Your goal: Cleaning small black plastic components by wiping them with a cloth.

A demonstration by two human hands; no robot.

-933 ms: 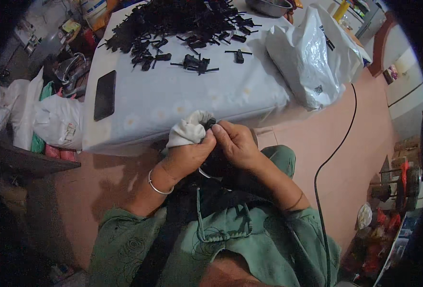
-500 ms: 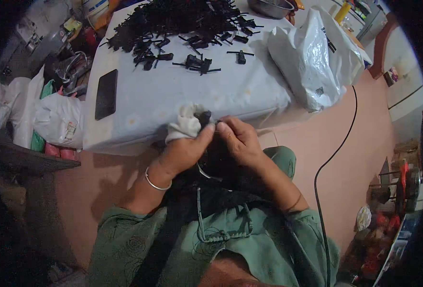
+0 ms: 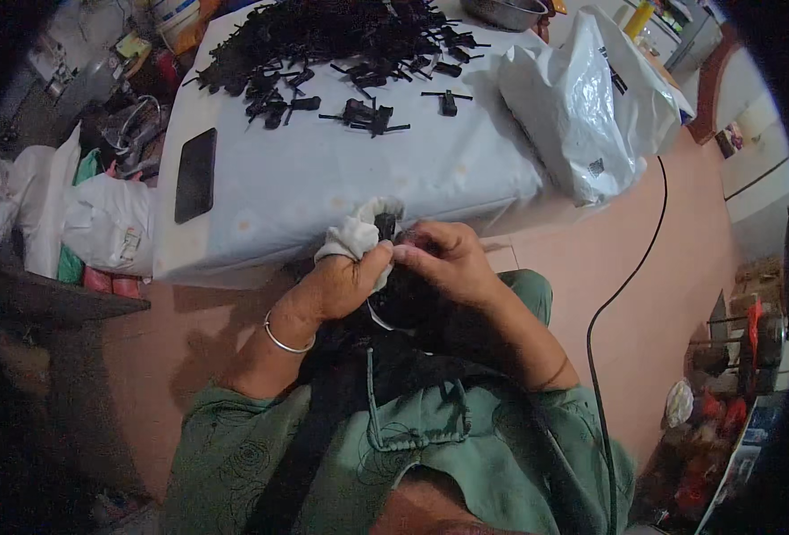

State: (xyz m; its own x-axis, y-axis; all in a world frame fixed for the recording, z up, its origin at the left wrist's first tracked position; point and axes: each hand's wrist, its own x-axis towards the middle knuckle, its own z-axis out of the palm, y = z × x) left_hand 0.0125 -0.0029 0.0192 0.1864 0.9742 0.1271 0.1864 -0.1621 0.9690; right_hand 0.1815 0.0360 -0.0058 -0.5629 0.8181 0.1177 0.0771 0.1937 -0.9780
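Note:
At the table's near edge, my left hand (image 3: 339, 283) is closed around a small black piece (image 3: 384, 225). White cloth (image 3: 355, 235), perhaps a glove, bunches around its fingers. My right hand (image 3: 455, 264) meets it from the right, thumb and forefinger pinched beside the black piece. Whatever is in that pinch is too small to make out. A large pile of black pieces with thin protruding strips (image 3: 323, 40) covers the far part of the white-covered table (image 3: 314, 169). Several similar pieces lie loose in front, one black piece (image 3: 449, 103) apart on the right.
A dark phone (image 3: 196, 176) lies at the table's left. On its right stands a white plastic bag (image 3: 573, 116), with a metal bowl (image 3: 507, 12) behind. White bags (image 3: 113, 218) crowd a shelf at left. A black cable (image 3: 631, 276) runs down the floor at right.
My right hand has turned, its fingers more curled and the pinch slightly lower. The white cloth and black piece in my left hand have tilted and shifted a little.

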